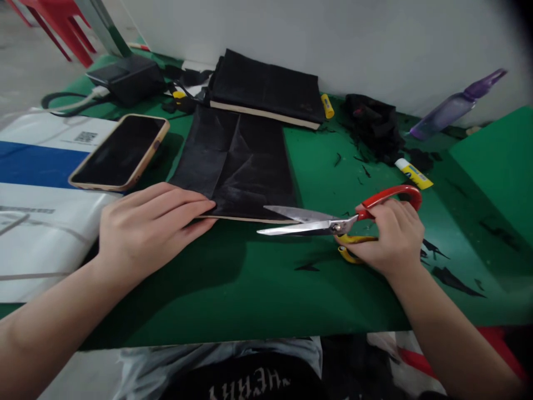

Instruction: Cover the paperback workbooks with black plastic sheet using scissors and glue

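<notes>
My left hand [152, 222] pinches the left near corner of a creased black sheet [250, 161] with a pale strip along its near edge. The thumb is partly hidden. In my right hand [391, 236] is a pair of scissors [316, 226] with a red upper handle and yellow showing below. Their blades are slightly apart and point left at the sheet's right near corner, the upper one over the black surface and the lower one in front of the edge. Whether they bite into the sheet I cannot tell.
Behind the sheet lies a black-covered book [266, 89]. A phone [120, 153] rests on a white and blue package [37, 161] at left. Glue sticks [414, 173], crumpled black material [372, 125], a purple bottle [453, 108] and black scraps [458, 280] are on the green table [233, 300].
</notes>
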A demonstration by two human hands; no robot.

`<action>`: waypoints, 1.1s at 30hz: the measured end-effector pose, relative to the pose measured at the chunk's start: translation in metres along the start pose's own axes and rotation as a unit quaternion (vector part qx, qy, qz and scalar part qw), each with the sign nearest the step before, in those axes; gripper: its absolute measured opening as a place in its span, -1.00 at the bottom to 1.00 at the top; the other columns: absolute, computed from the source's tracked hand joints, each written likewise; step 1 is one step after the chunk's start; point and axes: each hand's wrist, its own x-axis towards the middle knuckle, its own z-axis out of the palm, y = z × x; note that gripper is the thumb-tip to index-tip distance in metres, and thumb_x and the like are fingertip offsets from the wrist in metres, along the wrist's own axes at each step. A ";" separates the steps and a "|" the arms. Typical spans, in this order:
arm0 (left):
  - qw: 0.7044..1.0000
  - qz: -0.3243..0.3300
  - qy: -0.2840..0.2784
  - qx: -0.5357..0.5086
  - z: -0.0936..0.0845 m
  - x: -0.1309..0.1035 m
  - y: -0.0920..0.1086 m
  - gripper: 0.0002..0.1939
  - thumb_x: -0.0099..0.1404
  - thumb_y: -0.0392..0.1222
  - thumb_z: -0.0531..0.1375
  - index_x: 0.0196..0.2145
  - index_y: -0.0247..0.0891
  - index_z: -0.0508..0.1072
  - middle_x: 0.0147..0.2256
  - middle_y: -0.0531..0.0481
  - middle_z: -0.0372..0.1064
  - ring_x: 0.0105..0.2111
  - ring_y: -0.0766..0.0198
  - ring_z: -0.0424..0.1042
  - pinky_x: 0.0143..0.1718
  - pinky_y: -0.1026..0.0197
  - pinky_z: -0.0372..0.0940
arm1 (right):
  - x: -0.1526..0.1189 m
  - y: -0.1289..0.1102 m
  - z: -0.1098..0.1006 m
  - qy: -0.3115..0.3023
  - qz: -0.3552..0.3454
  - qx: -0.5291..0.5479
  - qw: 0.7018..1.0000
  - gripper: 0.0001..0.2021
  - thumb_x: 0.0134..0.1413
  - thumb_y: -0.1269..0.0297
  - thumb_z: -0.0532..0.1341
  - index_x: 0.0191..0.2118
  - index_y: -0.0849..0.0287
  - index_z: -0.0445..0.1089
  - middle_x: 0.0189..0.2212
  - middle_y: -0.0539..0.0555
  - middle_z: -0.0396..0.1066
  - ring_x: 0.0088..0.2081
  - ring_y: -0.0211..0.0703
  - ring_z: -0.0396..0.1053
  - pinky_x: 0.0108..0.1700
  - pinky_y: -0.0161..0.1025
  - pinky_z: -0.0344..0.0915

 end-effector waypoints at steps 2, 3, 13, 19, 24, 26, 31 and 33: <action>1.000 0.000 0.002 -0.001 0.000 0.001 0.000 -0.75 0.10 -0.31 0.36 -0.23 -0.22 0.51 -0.29 0.06 0.54 -0.36 0.24 0.49 -0.33 0.19 0.42 | 0.000 -0.001 -0.002 -0.004 -0.011 -0.022 1.000 -0.67 -0.02 -0.01 0.25 -0.30 0.14 0.28 -0.46 0.09 0.35 -0.41 -0.09 0.30 -0.36 -0.15 0.17; 1.000 -0.001 0.002 -0.001 0.000 0.001 0.001 -0.75 0.10 -0.31 0.36 -0.23 -0.21 0.50 -0.29 0.06 0.54 -0.36 0.24 0.49 -0.33 0.19 0.42 | 0.000 -0.001 -0.002 -0.008 -0.015 -0.033 0.999 -0.66 -0.02 -0.05 0.24 -0.32 0.14 0.29 -0.46 0.09 0.35 -0.41 -0.10 0.30 -0.36 -0.15 0.16; 1.000 -0.006 -0.003 -0.007 -0.002 -0.002 0.001 -0.77 0.14 -0.29 0.34 -0.21 -0.19 0.50 -0.27 0.07 0.54 -0.33 0.24 0.49 -0.31 0.18 0.42 | 0.006 -0.004 -0.001 0.020 -0.051 -0.054 0.997 -0.64 0.04 -0.05 0.21 -0.38 0.20 0.35 -0.51 0.09 0.36 -0.46 -0.14 0.28 -0.39 -0.18 0.12; 1.000 -0.020 -0.012 -0.009 -0.001 -0.001 0.002 -0.76 0.15 -0.30 0.33 -0.20 -0.16 0.49 -0.26 0.06 0.54 -0.32 0.22 0.49 -0.29 0.15 0.42 | 0.005 -0.005 0.000 0.003 -0.036 -0.061 0.998 -0.65 0.03 -0.05 0.20 -0.38 0.19 0.36 -0.51 0.09 0.38 -0.46 -0.14 0.31 -0.38 -0.20 0.13; 1.000 0.000 0.001 -0.004 -0.001 0.000 0.002 -0.73 0.10 -0.32 0.37 -0.21 -0.23 0.49 -0.29 0.03 0.53 -0.35 0.22 0.48 -0.32 0.16 0.42 | 0.005 -0.005 0.000 0.004 -0.052 -0.050 0.997 -0.64 0.03 -0.03 0.21 -0.35 0.23 0.35 -0.51 0.11 0.38 -0.45 -0.12 0.31 -0.37 -0.18 0.15; 1.000 0.001 0.002 -0.003 -0.001 0.000 0.001 -0.73 0.10 -0.33 0.37 -0.21 -0.23 0.49 -0.29 0.03 0.53 -0.35 0.22 0.48 -0.31 0.16 0.42 | 0.005 -0.005 0.000 0.001 -0.050 -0.052 0.997 -0.66 0.04 -0.02 0.20 -0.35 0.22 0.35 -0.51 0.10 0.38 -0.45 -0.13 0.31 -0.37 -0.19 0.15; 1.000 0.001 0.000 -0.005 -0.002 -0.001 0.000 -0.72 0.08 -0.33 0.38 -0.21 -0.24 0.50 -0.28 0.02 0.54 -0.34 0.22 0.48 -0.31 0.16 0.42 | 0.007 -0.007 -0.001 0.001 -0.047 -0.054 0.997 -0.66 0.01 -0.02 0.24 -0.37 0.21 0.35 -0.52 0.09 0.38 -0.47 -0.14 0.31 -0.39 -0.19 0.15; 1.000 0.001 -0.001 -0.006 -0.001 -0.001 0.001 -0.72 0.08 -0.33 0.38 -0.22 -0.24 0.49 -0.28 0.02 0.54 -0.34 0.22 0.48 -0.32 0.16 0.42 | 0.008 -0.008 -0.001 -0.002 -0.041 -0.055 0.998 -0.67 0.02 -0.02 0.23 -0.37 0.20 0.34 -0.53 0.09 0.38 -0.47 -0.14 0.31 -0.39 -0.19 0.15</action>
